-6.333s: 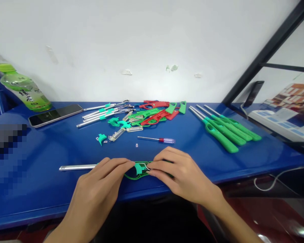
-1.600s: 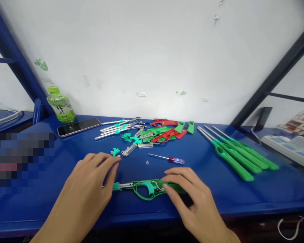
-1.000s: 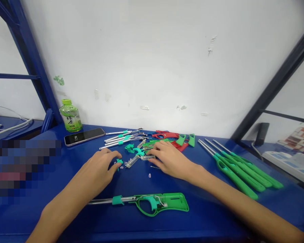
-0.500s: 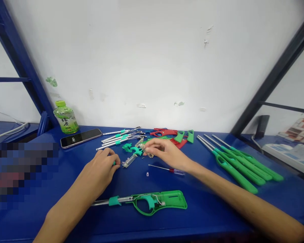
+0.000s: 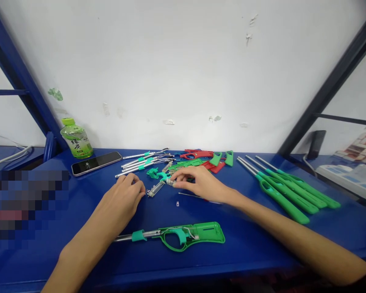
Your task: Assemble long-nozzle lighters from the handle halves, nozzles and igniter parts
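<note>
My right hand (image 5: 191,181) pinches a small clear and greyish part (image 5: 170,182) over a group of loose lighter parts. Just left of it lie a clear plastic fuel tank (image 5: 156,189) and teal trigger pieces (image 5: 153,173). My left hand (image 5: 128,193) is closed, its fingertips beside the tank's lower end; what they hold, if anything, is hidden. Nearer me rests an opened green gas lighter (image 5: 205,233), with a metal tube, teal trigger and white wire showing. A tiny pale pink part (image 5: 177,204) lies in front of my right hand, and a screwdriver (image 5: 189,195) is partly covered by it.
Several metal lighter tubes (image 5: 137,165) with wires lie behind my left hand. Red and green lighter shells (image 5: 198,154) are piled by the wall. Several green lighters (image 5: 288,199) lie at right. A phone (image 5: 96,163) and a green-capped bottle (image 5: 77,139) stand at left.
My right hand has shifted slightly left and down toward the teal piece and tank, with a small part in its fingers. The teal bit at my left fingertips no longer shows. The view has tilted slightly.
</note>
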A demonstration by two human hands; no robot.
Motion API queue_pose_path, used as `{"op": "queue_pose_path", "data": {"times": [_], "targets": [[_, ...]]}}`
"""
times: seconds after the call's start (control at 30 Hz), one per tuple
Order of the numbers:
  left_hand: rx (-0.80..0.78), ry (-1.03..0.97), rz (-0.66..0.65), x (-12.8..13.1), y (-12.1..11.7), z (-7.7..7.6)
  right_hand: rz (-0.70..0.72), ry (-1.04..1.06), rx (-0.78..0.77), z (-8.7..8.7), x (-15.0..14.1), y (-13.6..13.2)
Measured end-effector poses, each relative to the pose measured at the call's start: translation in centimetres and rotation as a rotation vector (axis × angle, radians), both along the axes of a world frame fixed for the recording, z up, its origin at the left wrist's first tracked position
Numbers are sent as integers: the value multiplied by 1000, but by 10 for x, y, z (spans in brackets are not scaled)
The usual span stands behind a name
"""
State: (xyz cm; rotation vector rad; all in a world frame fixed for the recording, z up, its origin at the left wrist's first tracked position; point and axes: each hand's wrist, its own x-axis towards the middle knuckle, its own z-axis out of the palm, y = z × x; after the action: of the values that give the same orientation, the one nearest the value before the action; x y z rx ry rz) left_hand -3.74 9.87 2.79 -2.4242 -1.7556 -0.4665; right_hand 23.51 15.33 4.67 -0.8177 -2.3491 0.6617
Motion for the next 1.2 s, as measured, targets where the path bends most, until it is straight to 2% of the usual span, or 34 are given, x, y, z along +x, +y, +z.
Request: {"op": "queue_pose_path", "data": {"times": [0.2,0.33,0.67,0.8,0.97,1.2], "targets": [[32,-49,2,8,-8,20,-49,-221,327,-12,3,-1],[11,-144,34,7,-13,32,-44,-301,486,-9,-5,-4],[121,-312,100,-2,-28,58,188,-571,797,3,-50,0],[217,-332,120,-3,-32,64,180,-622,844,3,-57,-1],[190,-308,85,-3,-33,65,154,-633,819,4,-56,-2],[97,-302,26,-1,-25,55,42,-598,611,31,-29,9]]}}
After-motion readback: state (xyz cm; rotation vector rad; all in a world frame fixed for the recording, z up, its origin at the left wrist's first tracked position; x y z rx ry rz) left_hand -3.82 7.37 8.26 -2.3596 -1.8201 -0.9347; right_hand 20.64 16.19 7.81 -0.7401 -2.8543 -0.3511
